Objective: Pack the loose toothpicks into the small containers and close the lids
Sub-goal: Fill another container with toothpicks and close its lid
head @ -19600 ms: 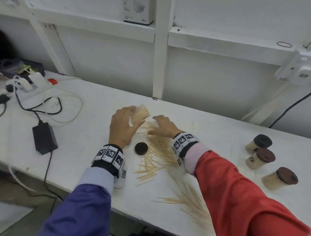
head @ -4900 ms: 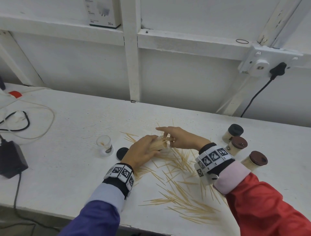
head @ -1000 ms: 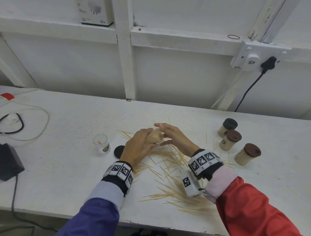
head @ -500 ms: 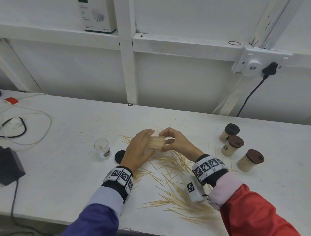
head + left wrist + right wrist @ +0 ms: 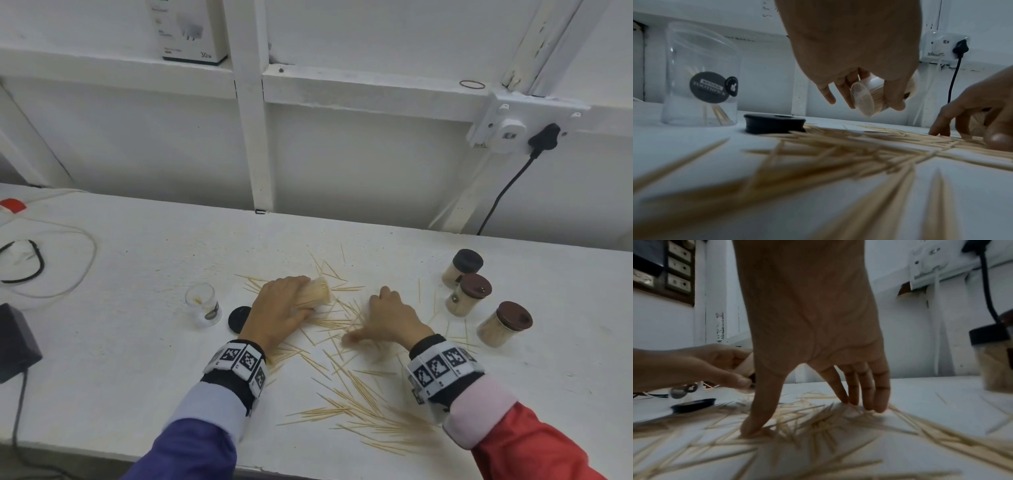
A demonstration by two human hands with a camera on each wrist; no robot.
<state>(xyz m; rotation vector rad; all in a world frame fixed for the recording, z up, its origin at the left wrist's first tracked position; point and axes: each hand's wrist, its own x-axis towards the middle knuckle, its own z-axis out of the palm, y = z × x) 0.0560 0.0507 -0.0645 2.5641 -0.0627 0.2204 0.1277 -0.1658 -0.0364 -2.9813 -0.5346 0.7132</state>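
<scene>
My left hand [image 5: 281, 308] grips a small clear container [image 5: 315, 293] packed with toothpicks, tilted with its mouth facing right; the left wrist view shows its round base [image 5: 863, 99]. My right hand [image 5: 390, 318] lies spread, thumb and fingertips [image 5: 869, 402] pressing down on the loose toothpicks [image 5: 352, 401] scattered over the white table [image 5: 120, 377]. A black lid [image 5: 239, 317] lies flat just left of my left hand. An almost empty clear container [image 5: 203, 303] stands upright farther left, with a few toothpicks inside [image 5: 701, 78].
Three filled, lidded containers [image 5: 467, 298] stand at the right. Cables [image 5: 41, 260] and a black adapter [image 5: 15, 342] lie at the left. A wall socket with a black plug [image 5: 544, 137] sits above right. The table's front edge runs near my sleeves.
My right hand has left the container's mouth and dropped to the right onto the loose toothpicks. My left hand still holds the filled container in the same spot.
</scene>
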